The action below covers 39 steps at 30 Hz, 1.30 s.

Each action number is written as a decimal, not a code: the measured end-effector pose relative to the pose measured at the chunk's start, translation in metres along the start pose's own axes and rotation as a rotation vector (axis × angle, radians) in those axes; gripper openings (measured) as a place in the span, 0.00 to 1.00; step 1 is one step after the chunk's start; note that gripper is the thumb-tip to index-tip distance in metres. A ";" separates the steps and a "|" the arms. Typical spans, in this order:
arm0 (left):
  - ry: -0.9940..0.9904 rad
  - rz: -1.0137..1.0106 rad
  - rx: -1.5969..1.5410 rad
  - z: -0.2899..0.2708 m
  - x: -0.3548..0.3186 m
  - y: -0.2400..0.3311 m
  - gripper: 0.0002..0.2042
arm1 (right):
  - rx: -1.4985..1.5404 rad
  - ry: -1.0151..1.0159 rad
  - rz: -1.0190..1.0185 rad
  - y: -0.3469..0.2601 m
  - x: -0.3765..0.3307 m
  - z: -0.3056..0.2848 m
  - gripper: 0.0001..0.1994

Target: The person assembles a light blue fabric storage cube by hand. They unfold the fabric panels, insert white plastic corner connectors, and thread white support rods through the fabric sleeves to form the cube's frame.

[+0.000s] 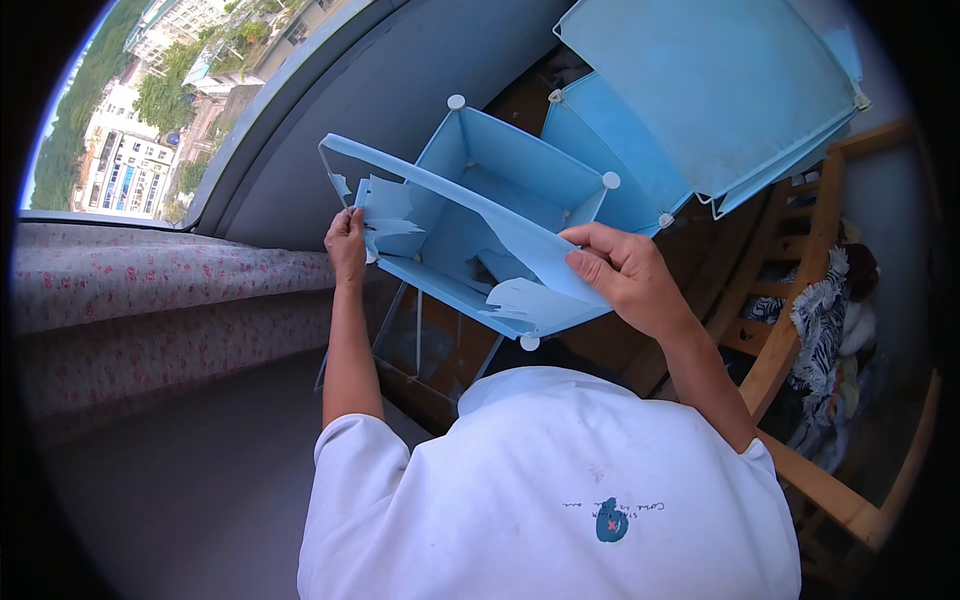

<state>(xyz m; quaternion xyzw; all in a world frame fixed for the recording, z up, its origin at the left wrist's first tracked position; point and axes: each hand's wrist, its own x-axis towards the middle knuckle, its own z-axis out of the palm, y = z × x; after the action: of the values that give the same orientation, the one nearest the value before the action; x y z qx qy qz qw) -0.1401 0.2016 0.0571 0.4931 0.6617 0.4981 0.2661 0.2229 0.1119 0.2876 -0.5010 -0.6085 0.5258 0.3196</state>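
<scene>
Between my hands is a torn light-blue plastic panel (430,183) on a thin wire frame, with jagged edges and a large gap where its sheet is broken away. My left hand (346,245) is closed on the panel's left side, by the bare wire. At the other end, my right hand (632,278) pinches the panel between thumb and fingers. Just beneath it stands an open blue cube box (535,150) of panels joined by round white corner connectors (611,181). Ragged blue plastic pieces (525,303) show at the box's near side.
More blue panels (710,90) are joined at the upper right. A wooden slatted frame (800,330) stands on the right, with bundled cloth (825,310) behind it. On the left hang a flowered curtain (170,280) and a window (130,140). A wire frame (419,335) sits below the box.
</scene>
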 end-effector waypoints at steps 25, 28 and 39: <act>-0.198 -0.102 -0.046 -0.017 -0.008 -0.052 0.06 | -0.014 -0.028 0.025 -0.002 0.004 0.002 0.11; -0.173 -0.049 0.168 -0.013 -0.004 -0.042 0.07 | -0.016 -0.007 0.039 -0.003 0.005 0.002 0.12; 0.162 -0.216 0.607 0.010 -0.009 -0.045 0.11 | -0.039 -0.035 0.012 -0.005 0.001 0.004 0.11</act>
<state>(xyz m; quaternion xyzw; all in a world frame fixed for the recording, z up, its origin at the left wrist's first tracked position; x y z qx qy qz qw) -0.1456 0.1965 0.0102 0.4356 0.8475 0.2847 0.1046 0.2173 0.1120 0.2908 -0.5016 -0.6210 0.5245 0.2962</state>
